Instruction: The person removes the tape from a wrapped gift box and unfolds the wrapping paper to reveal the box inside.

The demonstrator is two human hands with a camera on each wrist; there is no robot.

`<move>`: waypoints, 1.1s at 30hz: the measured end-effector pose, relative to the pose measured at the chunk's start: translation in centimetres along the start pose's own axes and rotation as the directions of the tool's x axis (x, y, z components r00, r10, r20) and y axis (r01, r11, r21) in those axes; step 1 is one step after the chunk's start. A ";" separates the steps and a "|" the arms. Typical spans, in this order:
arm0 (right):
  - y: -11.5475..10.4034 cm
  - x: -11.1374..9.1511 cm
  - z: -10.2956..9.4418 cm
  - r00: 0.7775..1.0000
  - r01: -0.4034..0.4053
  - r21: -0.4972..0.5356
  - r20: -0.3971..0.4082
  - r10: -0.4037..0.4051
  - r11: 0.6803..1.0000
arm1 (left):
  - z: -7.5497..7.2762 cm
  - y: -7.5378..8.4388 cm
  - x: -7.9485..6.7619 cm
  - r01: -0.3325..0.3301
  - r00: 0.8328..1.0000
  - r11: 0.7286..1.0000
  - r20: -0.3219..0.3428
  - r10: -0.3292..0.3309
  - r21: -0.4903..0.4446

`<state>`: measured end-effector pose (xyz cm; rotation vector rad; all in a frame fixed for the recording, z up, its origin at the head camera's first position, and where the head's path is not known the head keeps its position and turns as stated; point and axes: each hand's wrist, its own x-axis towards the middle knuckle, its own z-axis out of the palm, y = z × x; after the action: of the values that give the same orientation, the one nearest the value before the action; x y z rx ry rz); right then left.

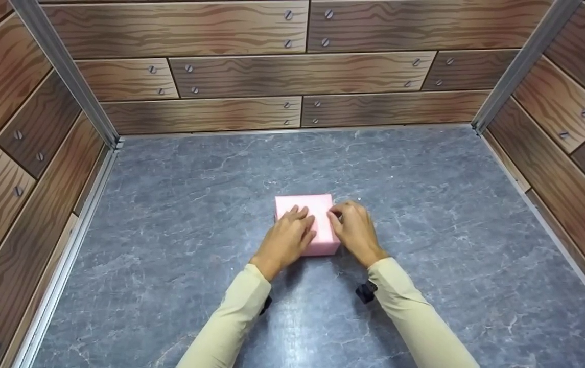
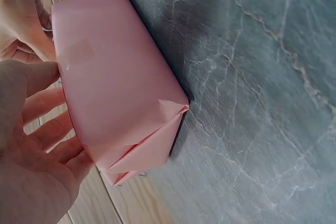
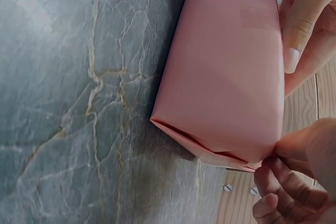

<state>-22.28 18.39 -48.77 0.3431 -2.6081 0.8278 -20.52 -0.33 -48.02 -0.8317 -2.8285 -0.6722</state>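
A box wrapped in pink paper [image 1: 297, 201] stands on the grey marbled surface, in front of the person. The left hand [image 1: 286, 236] lies on its top with fingers stretched out. At the box's right top edge, the right hand [image 1: 356, 227] pinches the wrapping paper between thumb and forefinger, its other fingers bent, as the right wrist view shows at the corner. In the left wrist view, a folded paper flap [image 2: 144, 153] closes the left end, with creased layers standing slightly apart. A small piece of tape [image 2: 76, 52] sits on the near side. The right end's fold [image 3: 205, 150] gapes a little.
Wood-patterned panels [image 1: 292, 76] enclose the surface at the back and both sides. Metal corner posts [image 1: 67, 76] rise at the back left and right. A black wrist device [image 1: 366, 291] sits under the right sleeve [image 1: 410, 301].
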 end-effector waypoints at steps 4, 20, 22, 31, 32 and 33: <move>0.0 -0.1 -0.1 1.000 -0.006 -0.009 0.001 0.006 1.000 | 0.1 0.0 0.0 -0.005 1.000 1.000 -0.010 0.005 0.008; -0.1 0.0 -0.3 0.997 -0.073 -0.041 -0.004 0.073 0.996 | 0.1 0.0 0.0 -0.006 1.000 1.000 -0.010 0.006 0.000; -0.1 0.0 -0.4 0.997 -0.074 -0.042 -0.004 0.074 0.996 | 0.2 0.0 0.0 -0.008 1.000 1.000 -0.011 0.009 0.005; 0.0 0.0 -0.5 0.997 -0.072 -0.049 -0.004 0.072 0.996 | 0.0 0.1 0.0 -0.004 1.000 1.000 -0.001 0.004 0.001; 0.0 0.0 -0.5 0.997 -0.074 -0.048 -0.004 0.074 0.996 | 0.0 0.1 0.0 -0.003 1.000 1.000 0.001 0.003 0.001; 0.0 0.0 -0.5 0.997 -0.075 -0.048 -0.005 0.074 0.996 | -0.1 0.1 0.0 -0.002 1.000 1.000 0.004 0.002 0.000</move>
<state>-22.14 18.72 -48.39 0.2318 -2.6466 0.7876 -20.45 -0.30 -47.91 -0.8363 -2.8314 -0.6703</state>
